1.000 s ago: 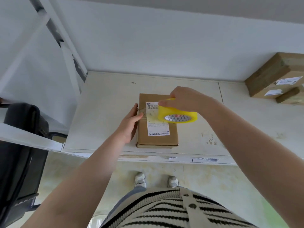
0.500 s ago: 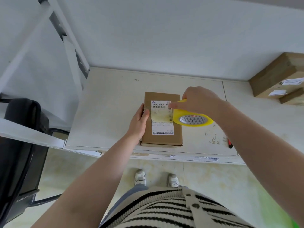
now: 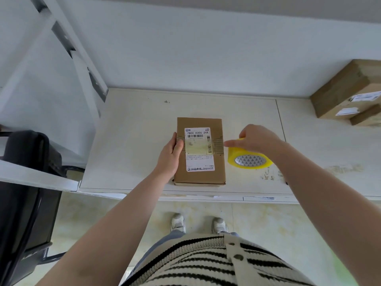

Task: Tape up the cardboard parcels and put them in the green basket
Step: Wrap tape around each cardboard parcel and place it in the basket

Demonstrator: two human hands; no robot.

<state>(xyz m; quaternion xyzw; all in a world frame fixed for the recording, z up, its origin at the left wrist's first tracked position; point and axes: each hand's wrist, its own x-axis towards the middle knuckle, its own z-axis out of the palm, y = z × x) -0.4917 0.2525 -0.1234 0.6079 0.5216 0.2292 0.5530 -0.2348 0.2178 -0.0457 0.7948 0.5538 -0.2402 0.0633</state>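
step: taping box (image 3: 199, 151), strip laid across its top
left hand (image 3: 170, 154): flat on box's left edge
right hand (image 3: 257, 139): gripping tape roll (image 3: 248, 159) right of box
next: probably cut tape

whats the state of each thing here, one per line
parcel: flat on the table, closed, tape strip across its label
tape roll: at the parcel's right side, gripped from above
left hand: pressing the parcel's left edge, thumb on the tape end
right hand: holding the roll, forefinger pointing at the parcel
stacked boxes: far right, closed, labelled
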